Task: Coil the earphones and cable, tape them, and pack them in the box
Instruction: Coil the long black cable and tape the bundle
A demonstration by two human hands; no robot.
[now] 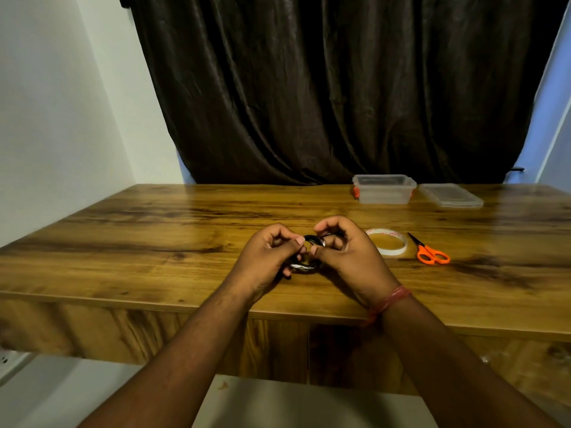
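Left hand (268, 252) and right hand (346, 251) both grip the coiled black cable (304, 267) above the wooden table (154, 242).

A wooden table (154, 242) is carrying everything here. A tape roll (387, 241) is lying flat on it. Just to the right of the roll, orange scissors (430, 251) are lying with their blades pointing toward the far edge. Well beyond the roll, by the far edge, a clear box (384, 189) is sitting open, and its lid (451, 195) is lying flat just to the right of it.
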